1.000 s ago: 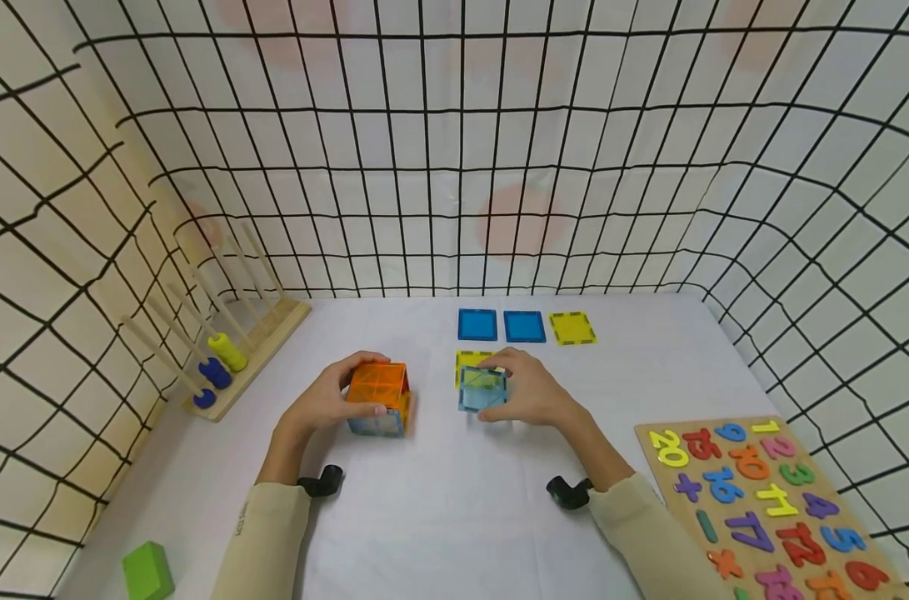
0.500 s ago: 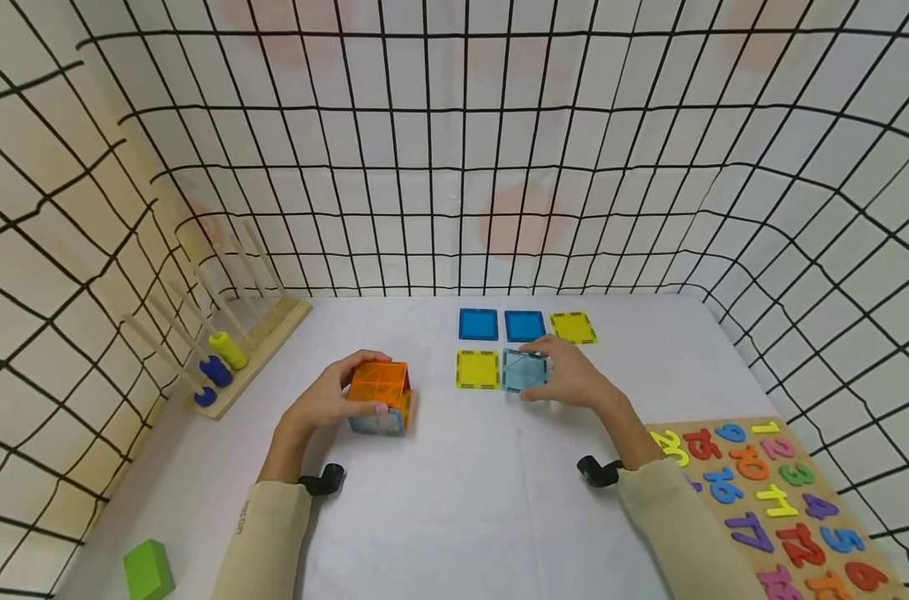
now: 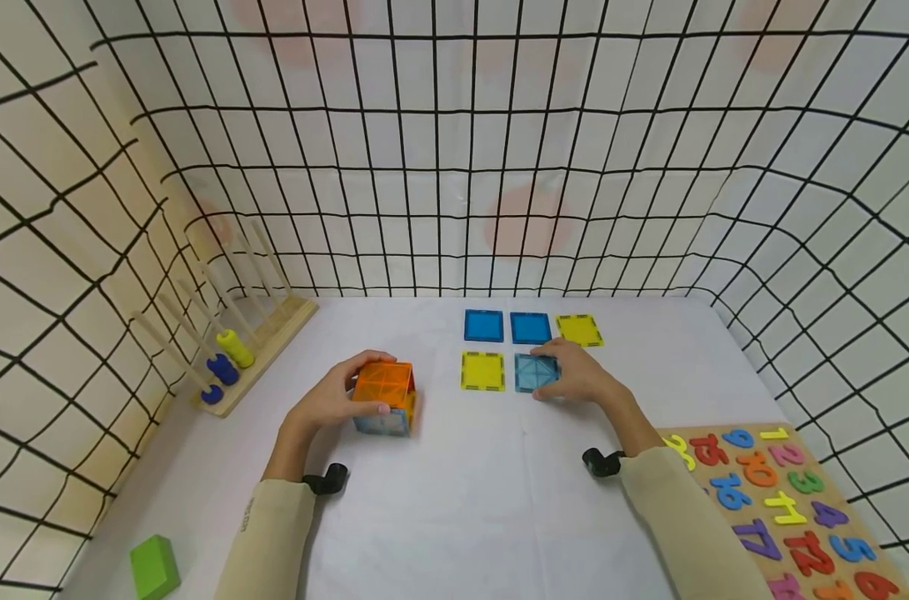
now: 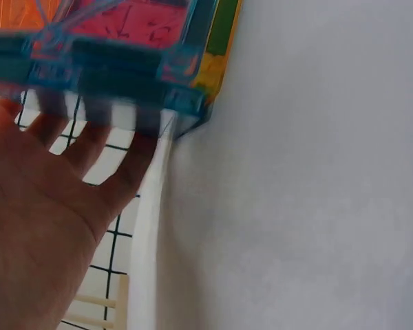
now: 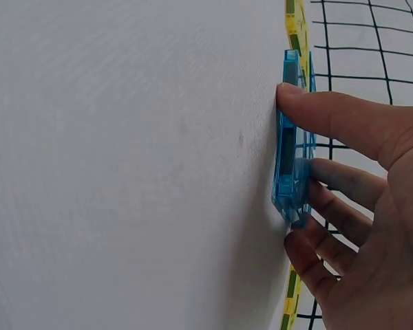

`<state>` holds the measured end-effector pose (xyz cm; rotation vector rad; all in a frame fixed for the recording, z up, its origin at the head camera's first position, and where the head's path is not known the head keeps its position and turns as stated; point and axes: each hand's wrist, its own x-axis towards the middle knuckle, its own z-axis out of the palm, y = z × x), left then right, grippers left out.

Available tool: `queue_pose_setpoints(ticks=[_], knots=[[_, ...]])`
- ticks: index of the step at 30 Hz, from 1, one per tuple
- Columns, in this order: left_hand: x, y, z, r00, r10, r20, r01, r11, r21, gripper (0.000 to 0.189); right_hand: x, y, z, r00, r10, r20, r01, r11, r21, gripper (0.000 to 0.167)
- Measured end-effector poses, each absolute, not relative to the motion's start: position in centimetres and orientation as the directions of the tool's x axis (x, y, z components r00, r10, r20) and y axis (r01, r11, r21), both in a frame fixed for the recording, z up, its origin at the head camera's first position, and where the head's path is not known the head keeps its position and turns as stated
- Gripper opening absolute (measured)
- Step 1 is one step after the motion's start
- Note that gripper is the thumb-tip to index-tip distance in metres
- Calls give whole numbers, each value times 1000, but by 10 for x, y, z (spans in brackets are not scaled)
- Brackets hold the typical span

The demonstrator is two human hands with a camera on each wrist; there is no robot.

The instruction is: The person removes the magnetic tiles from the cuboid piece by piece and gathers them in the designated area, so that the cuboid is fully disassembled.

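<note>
My left hand (image 3: 328, 402) grips a box built of magnetic tiles (image 3: 384, 387), with an orange top, a light blue front and some yellow at the side; its thumb lies along the front and the fingers go round the back. In the left wrist view the box's blue tile edge (image 4: 103, 65) shows close up. My right hand (image 3: 581, 375) pinches a light blue magnetic tile (image 3: 532, 372) low over the white cloth. The right wrist view has the thumb on one edge of this tile (image 5: 287, 148). Just left of it lies a yellow tile (image 3: 482, 372).
Behind are two blue tiles (image 3: 484, 326) and another yellow tile (image 3: 580, 330). A number puzzle board (image 3: 724, 454) lies at right, partly under the right sleeve. A wooden peg rack (image 3: 274, 333) stands at left, a green block (image 3: 154, 567) at front left. Black-grid white walls surround the table.
My right hand has carried the light blue tile rightward and back, from over the front yellow tile to beside it. The left hand keeps its hold on the box.
</note>
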<state>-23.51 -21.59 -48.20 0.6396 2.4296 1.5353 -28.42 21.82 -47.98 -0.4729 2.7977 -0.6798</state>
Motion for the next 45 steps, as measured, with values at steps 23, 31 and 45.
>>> queue_pose_setpoints(ticks=[23,31,45], knots=[[-236,-233,-484,-856,514,48,192,230,954,82,-263,198,-462,-923,-384,-5,-277,676,-683,70],[-237,-230,-489,-847,529,50,201,232,952,77,-244,165,-458,-907,-419,38,-311,609,-730,63],[-237,-228,-489,-846,527,78,226,221,949,67,-225,109,-463,-878,-476,47,-259,391,-883,55]])
